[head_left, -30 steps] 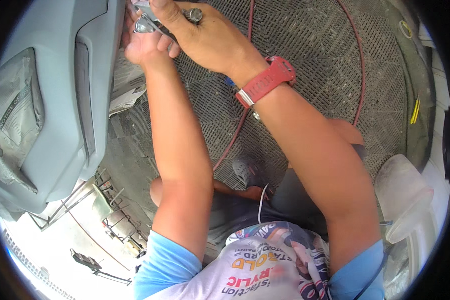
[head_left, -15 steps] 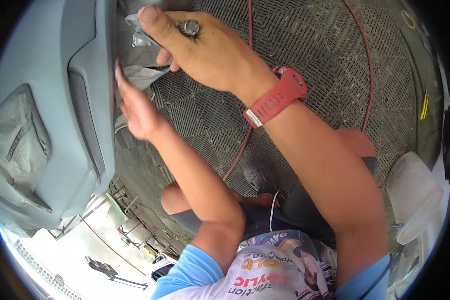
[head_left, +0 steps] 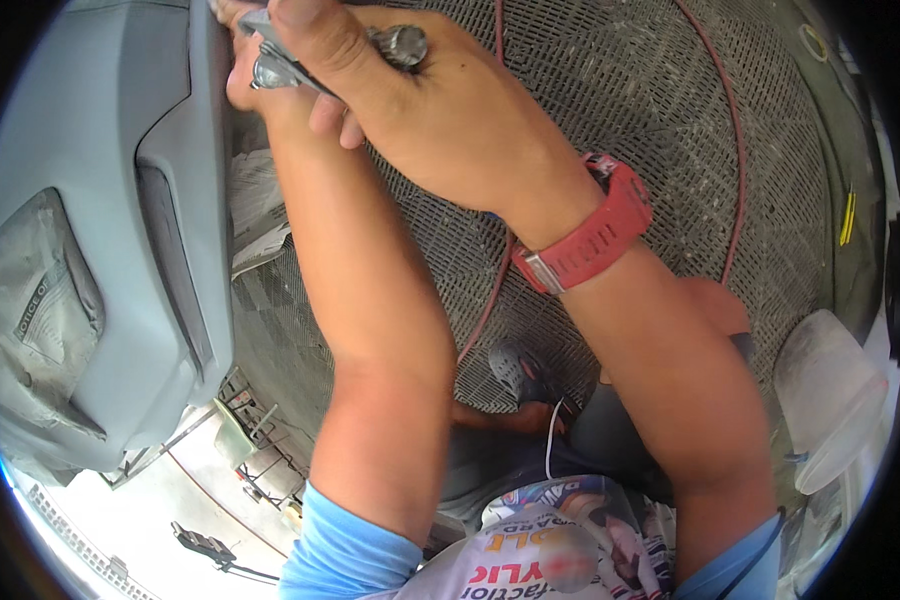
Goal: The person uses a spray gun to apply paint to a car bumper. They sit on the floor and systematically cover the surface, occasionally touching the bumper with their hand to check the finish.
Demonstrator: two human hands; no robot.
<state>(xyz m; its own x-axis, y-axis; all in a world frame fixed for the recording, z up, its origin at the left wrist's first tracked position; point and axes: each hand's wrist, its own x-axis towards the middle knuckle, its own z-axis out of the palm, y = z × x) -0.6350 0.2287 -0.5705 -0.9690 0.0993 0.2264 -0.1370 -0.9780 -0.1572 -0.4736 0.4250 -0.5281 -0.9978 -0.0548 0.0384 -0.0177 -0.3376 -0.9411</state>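
Note:
In my right hand (head_left: 440, 120) is a silver metal spray gun (head_left: 282, 65), its round knob (head_left: 402, 47) showing behind the thumb. The fingers are wrapped around the gun and the thumb lies over its top. My left hand (head_left: 242, 80) is at the upper edge of the view, beside the edge of a grey bumper-like body panel (head_left: 100, 130). The visible fingers look stretched out along the panel. The gun and the frame edge hide part of that hand, so contact with the panel is hard to tell.
Masking sheet (head_left: 45, 300) fills an opening in the panel. Masking paper (head_left: 260, 200) hangs behind it. A red hose (head_left: 735, 150) crosses the dark grid floor mat (head_left: 610, 90). A translucent container (head_left: 830, 390) stands at the right. Metal stands (head_left: 255, 440) are at the lower left.
My left hand has moved up and forward along the panel edge, and the forearm now reaches farther. My right hand has shifted slightly right with the spray gun still in it.

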